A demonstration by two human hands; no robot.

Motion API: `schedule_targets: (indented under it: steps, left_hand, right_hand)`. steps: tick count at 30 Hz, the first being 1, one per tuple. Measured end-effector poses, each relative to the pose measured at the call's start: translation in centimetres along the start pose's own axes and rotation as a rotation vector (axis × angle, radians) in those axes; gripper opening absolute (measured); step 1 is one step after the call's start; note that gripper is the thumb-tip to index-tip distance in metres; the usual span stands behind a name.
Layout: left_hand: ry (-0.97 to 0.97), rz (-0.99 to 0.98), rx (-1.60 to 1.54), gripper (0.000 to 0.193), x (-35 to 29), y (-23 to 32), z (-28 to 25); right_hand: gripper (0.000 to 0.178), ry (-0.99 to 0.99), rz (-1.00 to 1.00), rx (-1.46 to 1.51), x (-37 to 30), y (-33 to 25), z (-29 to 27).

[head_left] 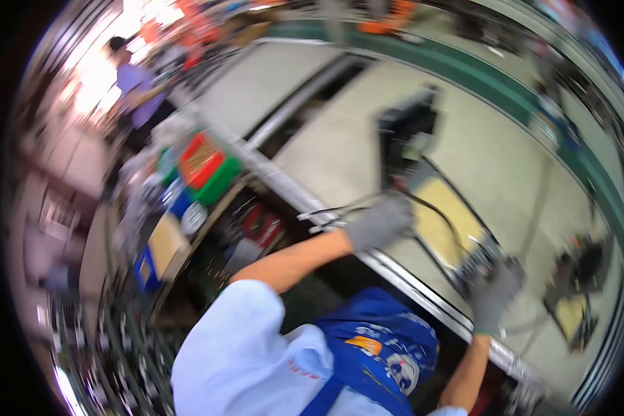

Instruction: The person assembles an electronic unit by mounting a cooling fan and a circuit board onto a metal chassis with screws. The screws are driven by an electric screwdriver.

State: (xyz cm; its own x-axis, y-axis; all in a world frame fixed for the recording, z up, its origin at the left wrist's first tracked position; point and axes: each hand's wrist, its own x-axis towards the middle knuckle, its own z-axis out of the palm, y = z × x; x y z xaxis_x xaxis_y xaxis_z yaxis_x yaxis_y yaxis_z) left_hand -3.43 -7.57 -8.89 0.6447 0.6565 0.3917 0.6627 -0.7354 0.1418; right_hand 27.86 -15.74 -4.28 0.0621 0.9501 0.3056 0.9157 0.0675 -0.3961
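Note:
A black-framed assembly with a yellow panel [447, 215] lies on the pale work surface in front of me. A tall black housing [402, 132] stands at its far end, and a metal part [480, 260] sits at its near right end. My left hand [385, 222], in a grey glove, is closed around black cables [440, 213] beside the frame. Light-coloured cable ends [315, 223] stick out to its left. My right hand [496, 291], gloved too, is at the metal part with its fingers curled against it. Motion blur hides the exact finger contact.
A similar assembly [572, 312] lies on the surface to the right. On the left, a side bench carries a red bin [200, 161], a green bin [222, 177] and a cardboard box [168, 246]. A metal rail [423, 288] edges the surface. Another person [140, 90] stands at the far left.

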Motion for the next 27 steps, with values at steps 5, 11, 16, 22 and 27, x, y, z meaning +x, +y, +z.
schedule_targets:
  steps: [5, 11, 16, 22, 27]
  left_hand:
    - [0.275, -0.222, 0.035, 0.029, -1.5, 4.5, 0.5]
    - [0.548, -0.453, -0.115, 0.036, -7.6, 6.7, -3.3]
    - [0.641, -0.624, 0.076, 0.029, -14.4, 4.2, -6.1]
    - [0.644, -0.869, 0.302, 0.029, -22.7, 4.9, -10.9]
    - [0.644, -1.041, 0.554, 0.027, -30.4, 7.7, -17.4]
  right_hand:
    - [0.015, 0.004, 0.047, -0.184, 0.0, 0.5, -1.5]
    - [0.013, 0.031, -0.19, 0.077, -3.2, -0.3, -2.7]
    - [0.042, 0.078, -0.04, 0.126, -0.8, 1.7, -0.6]
    - [0.036, -0.032, -0.309, 0.158, 1.7, 2.9, 2.1]
    - [0.042, -0.115, 0.023, 0.264, 0.7, -1.1, -0.4]
